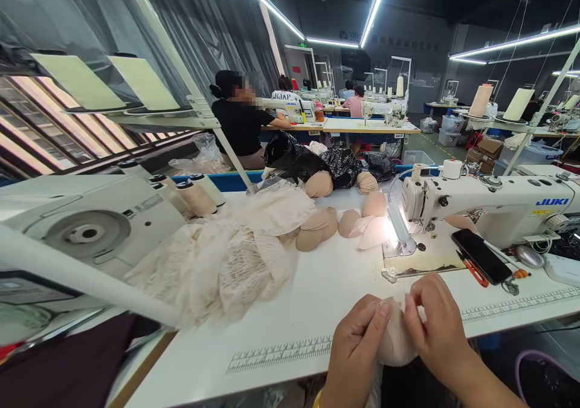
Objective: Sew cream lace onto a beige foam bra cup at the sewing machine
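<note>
Across the lower half of the frame lies a long white tabletop with a printed ruler scale along its front. At right stands a white metal JUKI sewing machine, lamp lit. Left of centre, a heap of sheer cream lace-like fabric sits beside overlapping tan moulded cups. At the lower centre-right, near the table's front edge, is a pale beige, soft cup-shaped piece.

The left hand pinches its upper edge between thumb and fingers. The right hand has thumb and forefinger curled close at the right edge; whether they pinch fabric cannot be told. For good handling, support the edge with light, even finger pressure, and avoid stretching the sheer material or denting the curve (moulded shapes may crease readily).

Fingers conceal much of the upper edge; the underside is hidden. Lamp glare washes out detail around the needle, and both forearms are cut off at the frame's bottom.
</note>
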The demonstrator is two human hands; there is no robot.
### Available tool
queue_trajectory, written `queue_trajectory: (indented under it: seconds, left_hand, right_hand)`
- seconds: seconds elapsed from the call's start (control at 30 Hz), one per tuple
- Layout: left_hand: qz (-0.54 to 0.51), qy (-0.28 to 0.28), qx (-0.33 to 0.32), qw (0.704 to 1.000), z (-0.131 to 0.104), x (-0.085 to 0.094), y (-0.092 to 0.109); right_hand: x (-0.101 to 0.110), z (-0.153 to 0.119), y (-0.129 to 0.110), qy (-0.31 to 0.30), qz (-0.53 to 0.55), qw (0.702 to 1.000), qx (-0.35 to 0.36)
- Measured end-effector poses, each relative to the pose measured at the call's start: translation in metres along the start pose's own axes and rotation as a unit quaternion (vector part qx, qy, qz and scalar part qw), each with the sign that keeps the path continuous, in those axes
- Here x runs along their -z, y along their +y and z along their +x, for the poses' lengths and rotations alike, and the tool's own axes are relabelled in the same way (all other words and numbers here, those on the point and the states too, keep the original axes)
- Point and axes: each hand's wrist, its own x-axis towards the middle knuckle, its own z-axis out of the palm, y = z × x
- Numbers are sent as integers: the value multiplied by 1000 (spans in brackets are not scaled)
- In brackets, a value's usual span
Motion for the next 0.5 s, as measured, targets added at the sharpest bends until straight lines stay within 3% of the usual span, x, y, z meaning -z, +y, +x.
queue_trajectory:
  seconds: [0.1,0.23,0.33,0.5]
  left_hand:
    - [-15,29,8,999,0,1,-2]
    - [2,16,9,1000,0,2,-1]
    - [19,5,-8,1000,-1,1,1]
    - [33,6,-46,998,-2,-1,-7]
  right_hand:
    - [4,-4,8,3,22,997,-79]
    - [10,-7,3,-98,143,973,-153]
    - [14,-4,-7,-127,183,962,-155]
    - [11,3,-16,-116,146,976,-114]
